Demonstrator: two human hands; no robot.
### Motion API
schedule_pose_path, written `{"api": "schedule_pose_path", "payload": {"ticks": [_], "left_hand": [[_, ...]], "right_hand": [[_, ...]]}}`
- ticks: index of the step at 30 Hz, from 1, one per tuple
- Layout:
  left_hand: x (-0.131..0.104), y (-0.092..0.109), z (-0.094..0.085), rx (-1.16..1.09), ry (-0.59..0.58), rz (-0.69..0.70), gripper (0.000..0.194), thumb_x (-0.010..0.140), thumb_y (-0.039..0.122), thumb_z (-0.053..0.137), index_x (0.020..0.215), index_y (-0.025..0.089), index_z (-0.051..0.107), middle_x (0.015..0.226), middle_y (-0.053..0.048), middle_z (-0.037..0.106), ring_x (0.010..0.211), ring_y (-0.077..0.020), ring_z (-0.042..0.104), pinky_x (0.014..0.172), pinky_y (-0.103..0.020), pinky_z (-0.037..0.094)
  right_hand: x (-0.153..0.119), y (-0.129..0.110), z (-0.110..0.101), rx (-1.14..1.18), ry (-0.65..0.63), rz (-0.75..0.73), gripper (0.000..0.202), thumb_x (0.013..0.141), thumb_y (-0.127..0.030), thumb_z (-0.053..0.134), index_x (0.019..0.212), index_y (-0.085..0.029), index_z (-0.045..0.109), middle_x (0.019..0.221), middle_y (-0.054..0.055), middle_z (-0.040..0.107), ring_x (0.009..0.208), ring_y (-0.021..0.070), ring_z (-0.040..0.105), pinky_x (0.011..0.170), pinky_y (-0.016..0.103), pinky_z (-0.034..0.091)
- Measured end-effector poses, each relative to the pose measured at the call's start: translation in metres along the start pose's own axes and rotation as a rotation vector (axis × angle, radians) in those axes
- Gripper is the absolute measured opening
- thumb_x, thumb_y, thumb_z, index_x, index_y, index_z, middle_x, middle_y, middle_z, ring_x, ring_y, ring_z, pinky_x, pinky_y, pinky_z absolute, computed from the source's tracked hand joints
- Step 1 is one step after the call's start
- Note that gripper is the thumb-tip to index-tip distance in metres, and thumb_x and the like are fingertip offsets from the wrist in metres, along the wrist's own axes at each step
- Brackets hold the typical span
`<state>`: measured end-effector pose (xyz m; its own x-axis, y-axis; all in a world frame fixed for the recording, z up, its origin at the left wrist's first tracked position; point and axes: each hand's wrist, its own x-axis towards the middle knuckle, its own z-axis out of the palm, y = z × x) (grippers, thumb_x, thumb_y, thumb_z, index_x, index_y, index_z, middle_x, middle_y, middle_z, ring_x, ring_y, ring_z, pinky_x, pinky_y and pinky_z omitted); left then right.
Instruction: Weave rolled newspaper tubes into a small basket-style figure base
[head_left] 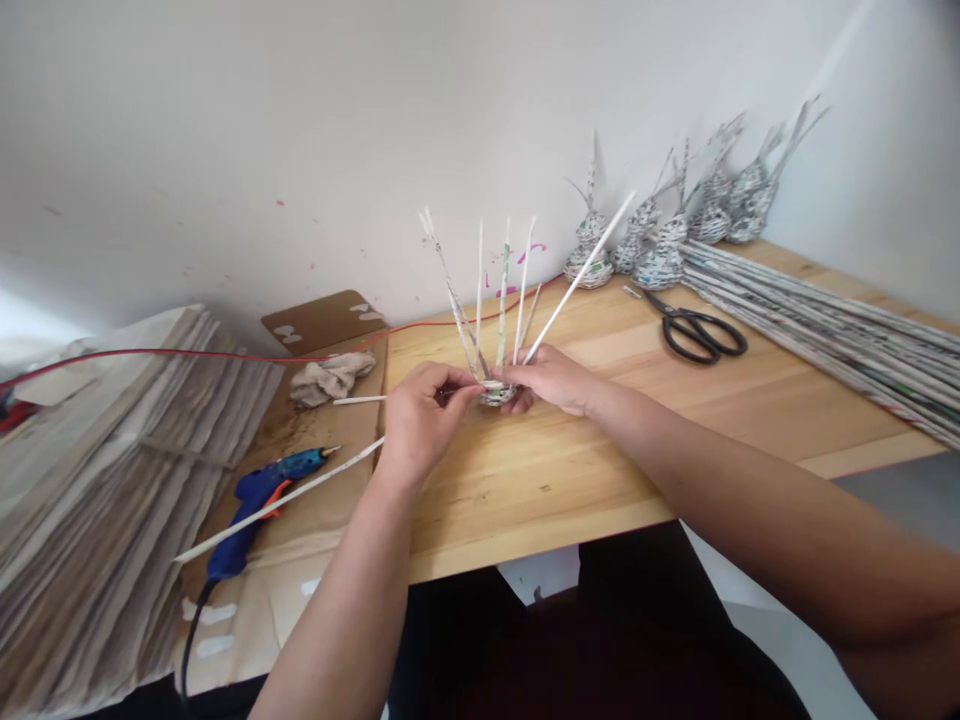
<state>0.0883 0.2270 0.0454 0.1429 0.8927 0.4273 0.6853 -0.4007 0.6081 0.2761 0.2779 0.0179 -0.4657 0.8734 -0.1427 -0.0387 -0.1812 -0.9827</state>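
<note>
Between my hands, just over the wooden table, is a small woven paper basket base (pixel 496 394) with several rolled-paper spokes standing up from it. My left hand (pixel 427 410) is closed, thumb and forefinger pinching at the base's left side. A long white paper tube (pixel 300 490) runs out to the lower left from behind this hand. My right hand (pixel 546 380) is wrapped round the right side of the base, thumb on top and fingers partly hidden. Next to it a white paper tube (pixel 581 275) slants up to the right.
Left, a blue glue gun (pixel 262 500) lies on cardboard (pixel 315 540) near a crumpled cloth (pixel 332 378) and a tall paper stack (pixel 112 480). Right are black scissors (pixel 697 333), a bundle of paper tubes (pixel 832 335) and several woven paper figures (pixel 664 255). A red cord (pixel 420 325) runs behind.
</note>
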Motion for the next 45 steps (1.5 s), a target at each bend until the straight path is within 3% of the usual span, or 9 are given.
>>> {"api": "schedule_pose_path", "payload": {"ticks": [8, 16, 21, 30, 33, 39, 45], "left_hand": [[0.007, 0.014, -0.005, 0.063, -0.052, 0.179, 0.006, 0.083, 0.022, 0.063, 0.081, 0.018, 0.068, 0.081, -0.002, 0.066, 0.071, -0.0118, 0.057, 0.067, -0.024, 0.046], [0.021, 0.03, -0.008, 0.094, -0.146, 0.1, 0.003, 0.079, 0.02, 0.067, 0.077, 0.018, 0.069, 0.076, -0.001, 0.067, 0.071, -0.0126, 0.058, 0.068, -0.024, 0.044], [0.033, 0.037, -0.009, 0.071, -0.192, 0.112, 0.005, 0.079, 0.021, 0.067, 0.076, 0.018, 0.069, 0.073, 0.001, 0.068, 0.068, -0.0118, 0.058, 0.065, -0.024, 0.042], [0.043, 0.026, 0.026, 0.038, -0.078, 0.388, 0.004, 0.085, 0.019, 0.064, 0.082, 0.018, 0.067, 0.079, -0.001, 0.066, 0.074, -0.0128, 0.059, 0.07, -0.025, 0.046], [0.043, 0.02, 0.028, 0.039, -0.03, 0.458, 0.006, 0.087, 0.022, 0.062, 0.085, 0.018, 0.067, 0.081, -0.002, 0.066, 0.076, -0.0132, 0.059, 0.07, -0.025, 0.046], [0.046, 0.009, 0.017, 0.065, -0.018, 0.454, 0.009, 0.088, 0.026, 0.062, 0.09, 0.019, 0.067, 0.085, -0.003, 0.066, 0.077, -0.0133, 0.06, 0.069, -0.025, 0.048], [0.049, 0.003, 0.016, 0.058, -0.103, 0.396, 0.008, 0.088, 0.022, 0.062, 0.089, 0.018, 0.069, 0.086, -0.003, 0.065, 0.076, -0.0128, 0.059, 0.07, -0.025, 0.047]], "right_hand": [[-0.002, -0.006, 0.002, -0.017, 0.015, 0.034, 0.021, 0.084, -0.028, 0.068, 0.073, -0.01, 0.069, 0.066, 0.006, 0.071, 0.051, 0.0118, 0.065, 0.048, 0.02, 0.056], [-0.004, -0.009, 0.005, 0.034, 0.051, 0.041, 0.017, 0.083, -0.024, 0.069, 0.074, -0.009, 0.068, 0.067, 0.007, 0.071, 0.049, 0.013, 0.064, 0.047, 0.022, 0.056], [-0.005, -0.011, 0.0, -0.054, 0.092, 0.056, 0.017, 0.083, -0.022, 0.065, 0.073, -0.009, 0.067, 0.062, 0.007, 0.07, 0.048, 0.0141, 0.065, 0.044, 0.021, 0.055], [-0.001, -0.009, -0.021, -0.141, 0.21, 0.007, 0.016, 0.079, -0.027, 0.068, 0.074, -0.013, 0.07, 0.068, 0.007, 0.072, 0.054, 0.0159, 0.067, 0.045, 0.022, 0.055], [-0.001, -0.011, -0.021, -0.132, 0.226, 0.031, 0.016, 0.08, -0.026, 0.067, 0.072, -0.012, 0.069, 0.067, 0.007, 0.072, 0.052, 0.0153, 0.066, 0.045, 0.022, 0.055], [-0.002, -0.016, -0.019, -0.059, 0.279, 0.073, 0.015, 0.083, -0.024, 0.065, 0.075, -0.011, 0.067, 0.063, 0.007, 0.071, 0.048, 0.0148, 0.064, 0.043, 0.022, 0.053], [-0.001, -0.015, -0.02, -0.023, 0.287, 0.069, 0.015, 0.085, -0.018, 0.061, 0.073, -0.011, 0.066, 0.06, 0.006, 0.069, 0.048, 0.0146, 0.065, 0.042, 0.021, 0.053]]}}
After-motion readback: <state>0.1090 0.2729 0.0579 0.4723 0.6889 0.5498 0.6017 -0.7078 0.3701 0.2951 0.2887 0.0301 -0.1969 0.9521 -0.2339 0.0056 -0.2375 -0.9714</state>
